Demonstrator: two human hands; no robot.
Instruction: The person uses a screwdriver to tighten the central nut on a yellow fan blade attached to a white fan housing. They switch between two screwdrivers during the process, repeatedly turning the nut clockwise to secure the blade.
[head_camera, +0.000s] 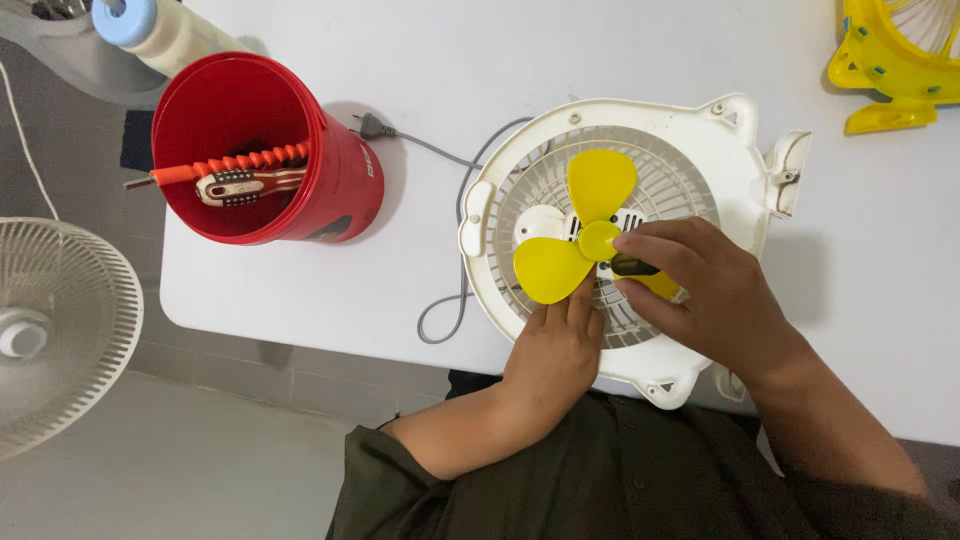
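- Right now the white fan housing (640, 230) lies flat on the white surface (560, 60), close to the near edge, with its grey cord (450, 300) looping off to the left.
- A yellow blade (585, 235) with three lobes sits at the middle of the housing's grille.
- The left hand (552, 355) rests on the grille, fingers laid flat and loosely together against the lower left lobe, not clasping anything.
- The right hand (700, 290) is curled around a small dark tool (635, 266), its tip beside the blade's hub.
- A red cup (262, 150) stands to the left, holding an orange-handled tool (230, 165).
- A yellow fan part (895, 60) lies at the far right corner.
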